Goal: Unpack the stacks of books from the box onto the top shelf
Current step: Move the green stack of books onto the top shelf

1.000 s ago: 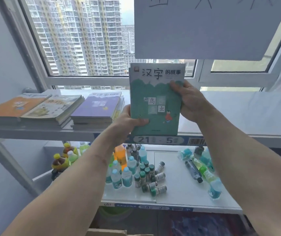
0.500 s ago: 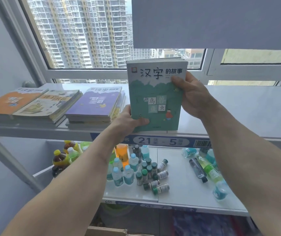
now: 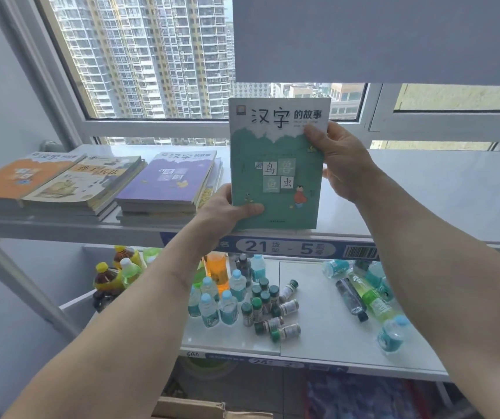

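White top shelf under a high-rise window: I log one teal paperback book upright above its front edge, my left hand gripping the lower left corner, my right hand curled round the right edge; three book stacks lie left of my left fingers.

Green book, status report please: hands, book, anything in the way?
Both hands gripping: left hand at bottom corner, right hand at right edge. Green book upright above top shelf. Landing spot clear.

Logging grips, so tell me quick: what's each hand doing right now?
Left hand: grips the green book at its lower left corner.
Right hand: grips the same book's right edge.
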